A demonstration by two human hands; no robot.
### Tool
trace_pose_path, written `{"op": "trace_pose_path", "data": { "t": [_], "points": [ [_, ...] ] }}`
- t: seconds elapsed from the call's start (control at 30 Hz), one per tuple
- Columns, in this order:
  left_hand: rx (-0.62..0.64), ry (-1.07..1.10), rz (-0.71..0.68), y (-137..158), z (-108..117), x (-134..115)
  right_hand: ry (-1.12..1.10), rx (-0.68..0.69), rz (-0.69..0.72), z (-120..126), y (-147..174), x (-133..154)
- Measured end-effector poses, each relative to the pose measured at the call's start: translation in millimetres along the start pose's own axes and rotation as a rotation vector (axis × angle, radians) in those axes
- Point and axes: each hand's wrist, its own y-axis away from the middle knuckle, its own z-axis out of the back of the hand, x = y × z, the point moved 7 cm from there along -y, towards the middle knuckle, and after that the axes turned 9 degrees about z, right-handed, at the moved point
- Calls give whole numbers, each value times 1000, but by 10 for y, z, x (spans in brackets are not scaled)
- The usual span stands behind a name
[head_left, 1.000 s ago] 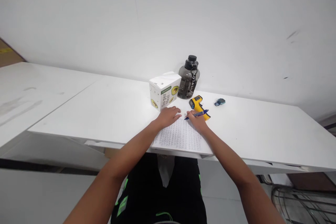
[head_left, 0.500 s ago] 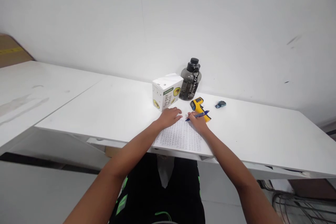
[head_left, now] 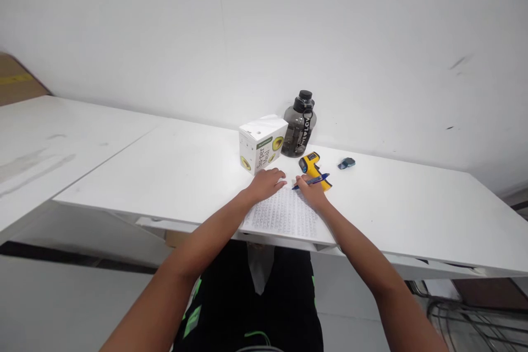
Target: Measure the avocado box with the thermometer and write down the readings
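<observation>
A sheet of paper (head_left: 284, 214) covered in rows of writing lies at the table's front edge. My right hand (head_left: 310, 190) grips a blue pen (head_left: 317, 179), its tip down at the upper part of the sheet. My left hand (head_left: 267, 183) lies flat on the paper's upper left, fingers stretched out and holding nothing. Just behind that hand stands a white box (head_left: 264, 144) with avocado pictures and "Super Meal" lettering. Partly hidden by my right hand and the pen, a yellow infrared thermometer gun (head_left: 310, 161) lies on the table.
A large dark see-through water bottle (head_left: 296, 129) stands behind the box, near the wall. To the right lies a small dark bluish object (head_left: 346, 163) of unclear kind. A cardboard box (head_left: 18, 80) is at the far left. Below right is a metal wire rack (head_left: 474, 324).
Both hands stay nearly in place, with the pen still in my right hand. The pen tip has shifted very slightly; the camera view has moved a touch.
</observation>
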Motion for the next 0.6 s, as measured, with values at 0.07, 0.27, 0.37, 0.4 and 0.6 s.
{"op": "trace_pose_path", "data": {
  "t": [0.07, 0.27, 0.37, 0.4, 0.6],
  "points": [
    [-6, 8, -5, -3, -3, 2, -12, 6, 7, -9, 0, -8],
    [-10, 9, -9, 1, -13, 17, -3, -36, -10, 22, 9, 4],
    [-6, 10, -18, 2, -10, 10, -3, -17, -6, 18, 7, 30],
    [-6, 12, -19, 1, -8, 9, -6, -5, -4, 12, 6, 35],
    [-23, 23, -25, -8, 2, 9, -46, 15, -12, 13, -1, 37]
  ]
}}
